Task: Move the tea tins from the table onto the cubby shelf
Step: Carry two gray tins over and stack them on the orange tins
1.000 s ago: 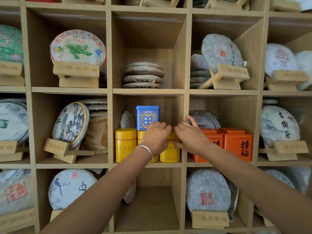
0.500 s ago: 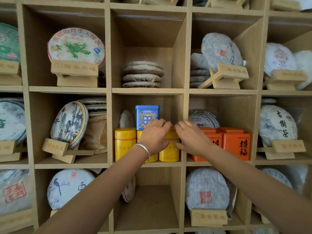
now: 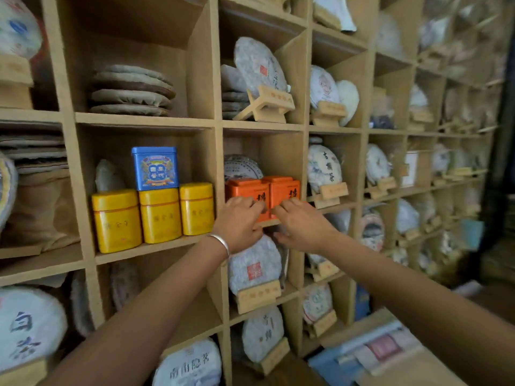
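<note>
Two orange tins [image 3: 262, 195] stand upright, side by side, in one cubby of the shelf [image 3: 217, 126]. In the cubby left of them stand three yellow tins [image 3: 160, 215] in a row, one blue tin [image 3: 155, 168] on top. The left hand [image 3: 239, 221] and right hand [image 3: 299, 222] touch the orange tins' fronts; whether either grip closes, I cannot tell.

Both hands shift right from the yellow tins [image 3: 160, 215] to the two orange tins [image 3: 263, 196], left hand [image 3: 239, 224] and right hand [image 3: 302, 225] fingertips touching their fronts.
</note>
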A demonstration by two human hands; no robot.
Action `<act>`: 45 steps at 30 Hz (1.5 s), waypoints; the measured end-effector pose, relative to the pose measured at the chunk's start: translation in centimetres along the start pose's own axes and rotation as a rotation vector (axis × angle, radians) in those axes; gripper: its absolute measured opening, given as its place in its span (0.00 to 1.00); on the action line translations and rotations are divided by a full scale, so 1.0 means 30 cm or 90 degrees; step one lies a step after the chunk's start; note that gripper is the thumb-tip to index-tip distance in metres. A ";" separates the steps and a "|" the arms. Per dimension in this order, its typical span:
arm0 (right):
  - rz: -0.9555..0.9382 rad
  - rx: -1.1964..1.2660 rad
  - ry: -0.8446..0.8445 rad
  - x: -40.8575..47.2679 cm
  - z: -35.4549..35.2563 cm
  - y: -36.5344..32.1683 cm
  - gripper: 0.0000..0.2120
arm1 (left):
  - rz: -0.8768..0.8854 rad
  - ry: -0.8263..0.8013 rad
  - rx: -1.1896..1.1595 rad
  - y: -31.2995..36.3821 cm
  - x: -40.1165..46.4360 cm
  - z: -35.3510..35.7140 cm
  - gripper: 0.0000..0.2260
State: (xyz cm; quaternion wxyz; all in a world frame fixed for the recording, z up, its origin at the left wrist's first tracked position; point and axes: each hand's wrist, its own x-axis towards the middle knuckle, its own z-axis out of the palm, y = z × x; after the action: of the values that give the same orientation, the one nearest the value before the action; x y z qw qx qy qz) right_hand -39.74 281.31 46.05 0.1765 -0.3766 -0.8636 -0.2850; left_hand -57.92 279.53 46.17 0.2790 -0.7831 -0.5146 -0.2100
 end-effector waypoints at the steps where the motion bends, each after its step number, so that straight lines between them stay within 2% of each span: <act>1: 0.036 -0.018 -0.026 -0.081 -0.010 0.030 0.21 | 0.025 -0.007 -0.030 0.066 0.011 0.026 0.18; 6: 0.255 -0.099 -0.189 -0.589 -0.126 0.194 0.25 | 0.155 -0.051 -0.189 0.489 0.079 0.114 0.21; 11: 0.523 -0.186 -0.289 -1.213 -0.408 0.285 0.22 | 0.327 -0.148 -0.318 1.058 0.104 0.088 0.22; 15: 0.737 -0.242 -0.352 -1.708 -0.680 0.224 0.22 | 0.480 -0.244 -0.382 1.510 0.033 -0.017 0.23; 22: 0.982 -0.318 -0.405 -2.337 -1.090 0.024 0.23 | 0.681 -0.274 -0.463 2.167 -0.158 -0.276 0.21; 26: 1.033 -0.330 -0.418 -2.589 -1.256 -0.041 0.23 | 0.752 -0.277 -0.480 2.503 -0.264 -0.431 0.16; 33: 1.089 -0.292 -0.453 -2.982 -1.455 -0.053 0.24 | 0.824 -0.278 -0.501 2.983 -0.414 -0.594 0.20; 36: 1.110 -0.269 -0.457 -3.117 -1.464 -0.034 0.24 | 0.834 -0.310 -0.511 3.127 -0.460 -0.596 0.22; 40: 1.124 -0.221 -0.478 -3.263 -1.411 0.005 0.24 | 0.837 -0.360 -0.495 3.273 -0.501 -0.562 0.18; 45: 1.122 -0.170 -0.469 -3.402 -1.329 0.122 0.20 | 0.825 -0.383 -0.458 3.440 -0.479 -0.469 0.17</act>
State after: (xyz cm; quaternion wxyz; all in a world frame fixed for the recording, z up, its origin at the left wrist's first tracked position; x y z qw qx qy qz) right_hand 33.37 202.30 25.28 0.0005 -0.9726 -0.2324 -0.0103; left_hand 31.26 227.99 25.16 -0.0749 -0.9914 0.0886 0.0609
